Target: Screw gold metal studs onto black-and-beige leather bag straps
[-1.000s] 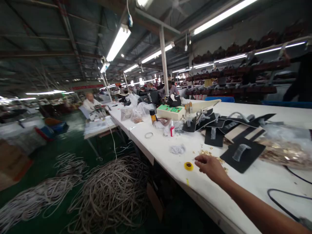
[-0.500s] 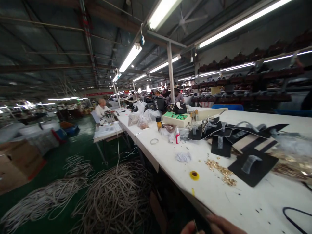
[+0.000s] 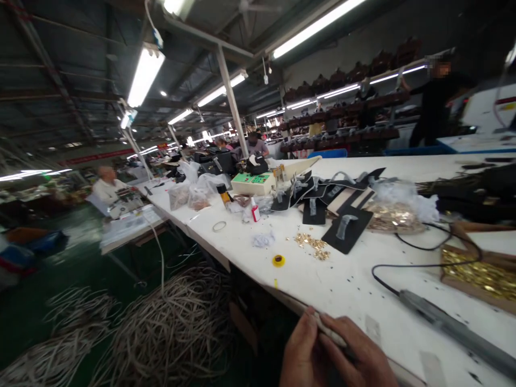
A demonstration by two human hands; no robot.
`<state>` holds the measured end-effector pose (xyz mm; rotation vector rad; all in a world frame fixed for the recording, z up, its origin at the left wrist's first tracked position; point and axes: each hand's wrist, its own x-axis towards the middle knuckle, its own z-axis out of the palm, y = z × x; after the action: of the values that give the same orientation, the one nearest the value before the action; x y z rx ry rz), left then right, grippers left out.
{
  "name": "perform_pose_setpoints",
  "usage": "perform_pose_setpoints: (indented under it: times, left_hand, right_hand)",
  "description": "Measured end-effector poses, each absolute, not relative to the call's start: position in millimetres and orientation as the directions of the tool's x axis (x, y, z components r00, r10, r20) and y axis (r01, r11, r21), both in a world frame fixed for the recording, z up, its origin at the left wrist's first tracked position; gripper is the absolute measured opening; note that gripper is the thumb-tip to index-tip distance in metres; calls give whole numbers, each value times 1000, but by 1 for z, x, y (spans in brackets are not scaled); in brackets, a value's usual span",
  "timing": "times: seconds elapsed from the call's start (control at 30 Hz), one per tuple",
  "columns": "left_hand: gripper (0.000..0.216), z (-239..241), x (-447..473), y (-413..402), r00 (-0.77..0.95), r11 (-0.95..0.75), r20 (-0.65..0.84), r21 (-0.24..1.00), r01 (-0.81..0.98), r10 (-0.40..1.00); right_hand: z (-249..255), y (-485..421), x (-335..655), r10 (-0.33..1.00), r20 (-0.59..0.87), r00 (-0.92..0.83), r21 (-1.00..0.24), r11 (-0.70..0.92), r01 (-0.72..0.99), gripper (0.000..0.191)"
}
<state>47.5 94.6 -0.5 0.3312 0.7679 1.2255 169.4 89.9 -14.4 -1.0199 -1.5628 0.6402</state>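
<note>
At the table's front edge, my left hand point(image 3: 299, 352) and my right hand point(image 3: 363, 349) are close together, fingers closed. Between their fingertips runs a short length of pale grey cord point(image 3: 332, 331); the rest of it is hidden by the hands. Beyond them on the white table lie a yellow tape roll point(image 3: 278, 260) and a scatter of small gold metal pieces point(image 3: 312, 244). To the right of my right hand rests a grey handheld tool point(image 3: 447, 317) with a black cable.
Tangled pale cord point(image 3: 173, 328) heaps on the floor at left. Black panels point(image 3: 346, 228), a red bottle point(image 3: 255, 210), a green-topped machine point(image 3: 253, 184) and a box of gold pieces point(image 3: 479, 274) occupy the table. One person point(image 3: 108, 185) sits at left; another point(image 3: 437, 99) stands at right.
The view has swung to the right, bringing the grey tool, the gold-piece box and the standing person into sight. Both hands have come further up into view, with the pale cord between them.
</note>
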Motion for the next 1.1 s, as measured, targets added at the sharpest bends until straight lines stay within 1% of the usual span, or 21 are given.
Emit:
perform_pose_setpoints:
  times: [0.07, 0.13, 0.17, 0.27, 0.33, 0.4, 0.47, 0.53, 0.6, 0.7, 0.77, 0.83, 0.93, 1.03, 1.1]
  left_hand:
    - [60, 4, 51, 98, 166, 402, -398, 639, -655, 902]
    - [70, 0, 51, 101, 140, 425, -421, 724, -543, 896]
    - [70, -2, 51, 103, 113, 410, -406, 785, -464, 907]
    - [56, -5, 50, 110, 76, 315, -306, 929, -196, 949]
    - [41, -1, 51, 120, 106, 233, -230, 972, -18, 967]
    - [27, 4, 53, 139, 125, 128, -151, 976, 178, 981]
    - [19, 4, 57, 167, 138, -13, -42, 926, 376, 990]
    - [22, -2, 62, 201, 167, -160, 86, 846, 509, 982]
    - [26, -12, 67, 235, 203, -262, 172, 746, 612, 964]
    - [30, -29, 74, 273, 256, -324, 199, 563, 760, 946]
    - [30, -37, 78, 289, 283, -339, 188, 475, 812, 941]
    - [29, -41, 82, 298, 293, -339, 171, 438, 833, 941]
    - [26, -44, 87, 306, 297, -333, 151, 416, 846, 943]
    - [22, -44, 89, 308, 302, -336, 146, 420, 843, 942]
    - [18, -43, 87, 305, 303, -338, 151, 440, 832, 941]
  right_hand:
    - [-5, 98, 177, 868, 489, 92, -849, 448, 280, 24]
    - [-1, 110, 186, 897, 402, 183, -894, 341, 292, 23]
    - [0, 117, 191, 914, 346, 209, -914, 280, 293, 25]
    - [-4, 143, 207, 948, 216, 235, -946, 144, 290, 29]
    - [-9, 164, 217, 957, 134, 257, -963, 65, 260, 31]
    - [-13, 188, 226, 947, 58, 315, -981, -5, 195, 34]
    - [-16, 212, 235, 918, 14, 397, -991, -39, 125, 36]
    - [-20, 230, 243, 885, -11, 465, -995, -55, 82, 39]
    - [-24, 242, 249, 868, -42, 495, -995, -80, 56, 43]
    - [-29, 246, 254, 868, -87, 489, -992, -119, 36, 48]
    - [-32, 245, 254, 877, -89, 471, -993, -118, 32, 48]
    - [-33, 246, 254, 886, -84, 457, -994, -109, 30, 48]
    - [-33, 250, 254, 893, -107, 437, -992, -124, 11, 48]
    - [-31, 252, 254, 900, -140, 414, -988, -153, -2, 49]
    - [-30, 251, 255, 904, -133, 407, -988, -155, 21, 49]
